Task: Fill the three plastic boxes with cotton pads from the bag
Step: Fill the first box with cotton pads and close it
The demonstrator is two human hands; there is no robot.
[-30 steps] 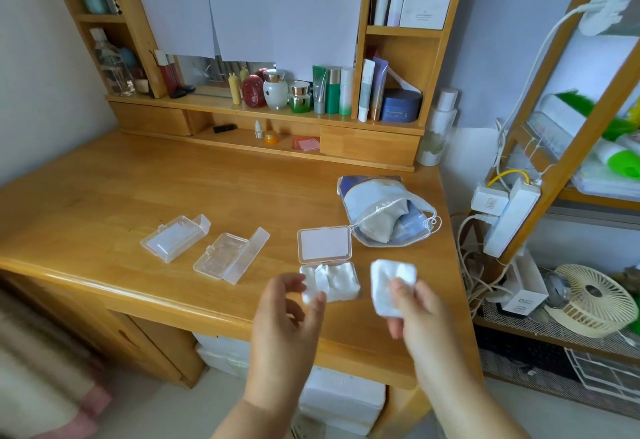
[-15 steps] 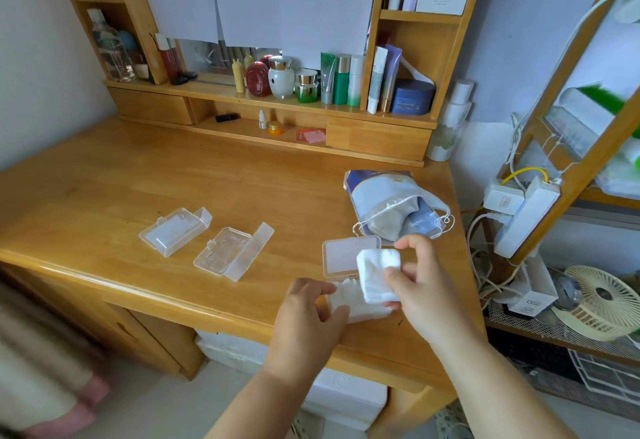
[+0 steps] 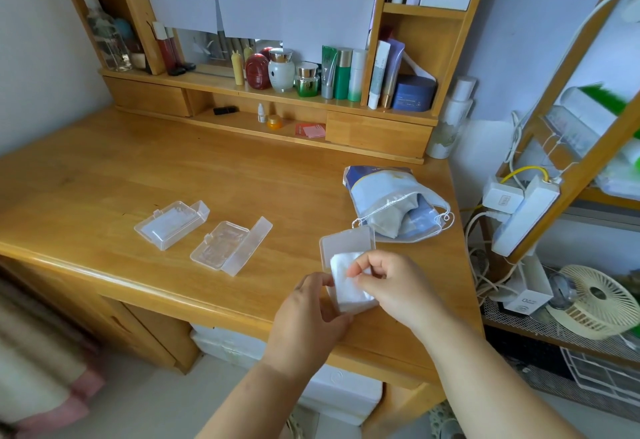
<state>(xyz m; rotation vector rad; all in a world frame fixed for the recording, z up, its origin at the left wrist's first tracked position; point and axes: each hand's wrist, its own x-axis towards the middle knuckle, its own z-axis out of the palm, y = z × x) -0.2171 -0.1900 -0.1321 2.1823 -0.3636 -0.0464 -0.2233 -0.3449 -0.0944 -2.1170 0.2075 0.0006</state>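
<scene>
Three clear plastic boxes lie open on the wooden desk. The left box (image 3: 171,224) and the middle box (image 3: 230,246) hold no pads that I can see. The right box (image 3: 347,242), lid raised, is near the front edge and holds white cotton pads (image 3: 348,282). My right hand (image 3: 388,284) pinches a pad and presses it down into this box. My left hand (image 3: 308,317) grips the box's front left side. The drawstring bag (image 3: 393,206) of pads lies open just behind the box.
A shelf unit at the back of the desk (image 3: 104,178) carries cosmetic bottles and jars (image 3: 311,74). To the right stand a wooden rack with a power strip (image 3: 523,216), cables and a small fan (image 3: 595,300). White storage boxes sit under the desk.
My right hand has carried the pad from above the desk edge down onto the right box. My left hand has moved in and taken hold of the box's side.
</scene>
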